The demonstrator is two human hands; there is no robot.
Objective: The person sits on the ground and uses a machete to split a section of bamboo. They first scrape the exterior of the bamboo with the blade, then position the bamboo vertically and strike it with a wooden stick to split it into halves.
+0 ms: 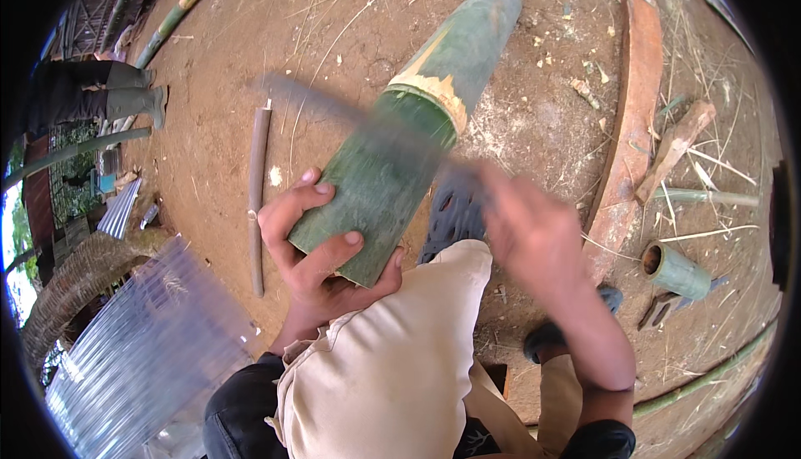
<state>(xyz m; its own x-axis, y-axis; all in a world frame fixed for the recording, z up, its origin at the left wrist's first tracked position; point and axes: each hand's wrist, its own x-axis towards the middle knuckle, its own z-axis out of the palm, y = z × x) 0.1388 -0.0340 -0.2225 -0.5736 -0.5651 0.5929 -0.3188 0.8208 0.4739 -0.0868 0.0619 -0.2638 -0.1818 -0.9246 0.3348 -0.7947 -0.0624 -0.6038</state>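
Note:
A thick green bamboo section [359, 200] slants away from me, its near end in my left hand [321, 246]. My fingers wrap round that end, the thumb and fingertips pressed on the bamboo wall. Beyond it lies a longer, duller bamboo piece [480, 33], with a ragged pale cut edge where the two meet; whether they are joined I cannot tell. My right hand [534, 225] is closed round the handle of a machete [334, 108]. Its dark blade, smeared by motion, crosses over the green bamboo. The handle is mostly hidden by the blurred fist.
A reddish plank [630, 117] lies along the right, beside a wood chunk [680, 146] and a short bamboo tube [676, 271]. On the left are a thin stick [259, 200] and a clear corrugated sheet [158, 350]. Another person's boots [138, 92] stand at far left.

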